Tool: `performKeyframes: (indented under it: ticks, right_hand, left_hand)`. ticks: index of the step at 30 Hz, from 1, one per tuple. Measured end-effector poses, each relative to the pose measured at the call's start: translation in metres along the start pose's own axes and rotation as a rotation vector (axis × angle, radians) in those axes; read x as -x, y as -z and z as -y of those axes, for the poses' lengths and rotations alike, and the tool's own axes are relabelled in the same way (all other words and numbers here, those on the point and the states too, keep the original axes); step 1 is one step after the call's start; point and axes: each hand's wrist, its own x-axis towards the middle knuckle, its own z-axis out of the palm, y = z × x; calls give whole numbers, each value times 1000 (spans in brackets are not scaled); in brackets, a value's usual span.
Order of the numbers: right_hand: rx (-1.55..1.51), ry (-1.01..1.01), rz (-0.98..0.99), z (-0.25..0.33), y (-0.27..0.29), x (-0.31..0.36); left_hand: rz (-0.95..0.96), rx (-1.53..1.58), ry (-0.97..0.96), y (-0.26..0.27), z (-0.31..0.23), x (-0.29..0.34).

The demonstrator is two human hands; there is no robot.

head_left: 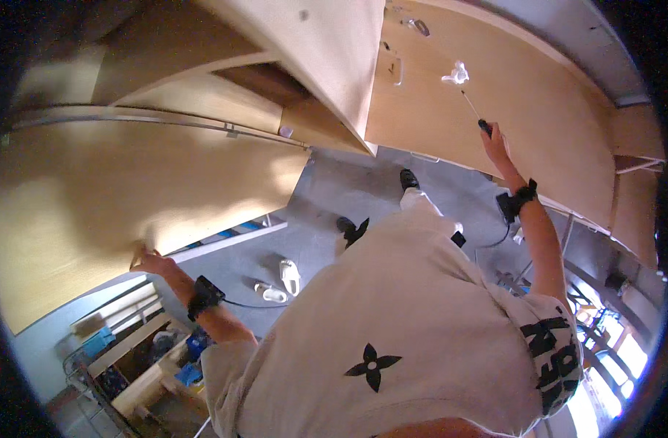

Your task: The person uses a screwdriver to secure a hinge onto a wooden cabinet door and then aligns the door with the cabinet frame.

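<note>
The right hand (497, 143) clasps the screwdriver (484, 127), its shaft jutting beyond the fingers; the left hand (154, 262) meets the wooden panel's edge (150, 257), grip unclear

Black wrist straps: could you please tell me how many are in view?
2: the left strap sits behind the left hand, which is at the edge of a wooden panel; the right strap sits behind the right hand, which holds a screwdriver.

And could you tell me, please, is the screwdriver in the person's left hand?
No, the right hand holds the screwdriver, while the left hand is at a wooden panel.
</note>
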Motion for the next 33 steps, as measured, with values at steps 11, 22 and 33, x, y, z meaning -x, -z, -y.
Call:
performKeyframes:
  ticks: [11, 22, 33]
  right_hand:
    - [277, -140, 220, 74, -117, -179]
    - [243, -137, 280, 139, -153, -246]
    - [261, -280, 189, 190, -202, -271]
  left_hand:
    - [311, -262, 144, 1, -45, 53]
    - [929, -496, 1024, 86, -5, 376]
    - [1038, -582, 1083, 96, -16, 554]
